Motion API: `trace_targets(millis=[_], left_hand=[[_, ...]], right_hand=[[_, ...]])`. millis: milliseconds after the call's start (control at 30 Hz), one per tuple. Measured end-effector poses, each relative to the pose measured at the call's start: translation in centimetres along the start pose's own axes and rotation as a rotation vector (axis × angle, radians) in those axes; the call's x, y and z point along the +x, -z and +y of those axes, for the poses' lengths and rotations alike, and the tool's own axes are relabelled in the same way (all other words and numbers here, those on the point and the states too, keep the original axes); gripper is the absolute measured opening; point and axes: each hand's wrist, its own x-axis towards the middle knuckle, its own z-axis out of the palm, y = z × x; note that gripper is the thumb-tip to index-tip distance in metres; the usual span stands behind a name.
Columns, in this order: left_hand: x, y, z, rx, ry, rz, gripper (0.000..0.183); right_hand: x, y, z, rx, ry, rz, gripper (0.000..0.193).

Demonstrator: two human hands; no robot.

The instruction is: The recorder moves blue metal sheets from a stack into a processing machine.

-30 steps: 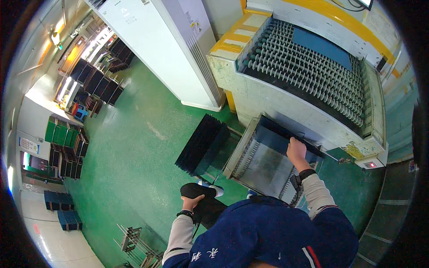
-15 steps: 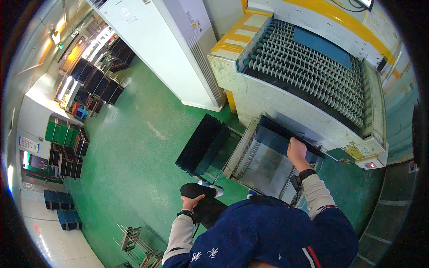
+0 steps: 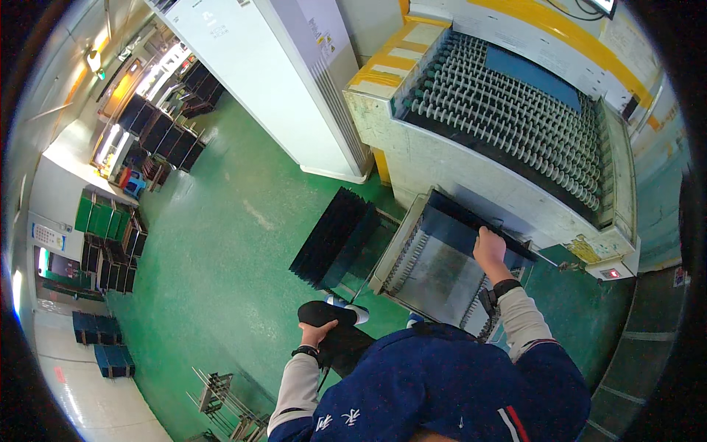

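Observation:
A metal rack with toothed side rails (image 3: 416,254) stands in front of me, below the roller machine. Thin dark blue panels (image 3: 451,227) stand in its far part. My right hand (image 3: 489,253) is closed at the upper edge of one of these panels, fingers curled over; the fingertips are partly hidden. My left hand (image 3: 315,334) lies on my bent knee (image 3: 319,314) in black trousers, thumb spread out and the other fingers partly out of sight. It holds no object. Left of the rack is a second rack with a dense row of black panels (image 3: 335,237).
The roller machine (image 3: 508,118) carries rows of white rollers and a blue panel (image 3: 532,77). A tall white cabinet (image 3: 294,96) stands beside it. Stacked dark racks (image 3: 158,132) and green ones (image 3: 101,215) line the left side. A metal frame (image 3: 221,398) sits on the green floor.

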Motion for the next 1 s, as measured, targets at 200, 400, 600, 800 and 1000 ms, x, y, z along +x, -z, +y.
trace_targets(millis=[200, 400, 600, 800, 1000], left_hand=[[-0.5, 0.0, 0.3, 0.024, -0.002, 0.035, 0.156], [-0.8, 0.0, 0.4, -0.003, -0.027, 0.046, 0.155], [-0.3, -0.5, 0.9, -0.009, -0.007, 0.010, 0.156], [1.0, -0.5, -0.5, 0.008, -0.027, 0.034, 0.155], [-0.8, 0.2, 0.5, 0.026, -0.023, 0.058, 0.153]], right_hand=[[0.0, 0.0, 0.1, 0.025, 0.015, 0.014, 0.015], [0.0, -0.3, 0.2, 0.007, 0.031, 0.050, 0.016], [0.0, 0.3, 1.0, 0.027, 0.013, -0.048, 0.016], [1.1, 8.4, -0.3, 0.086, 0.076, -0.002, 0.019], [1.6, 19.1, 1.4, 0.058, -0.012, 0.150, 0.023]])
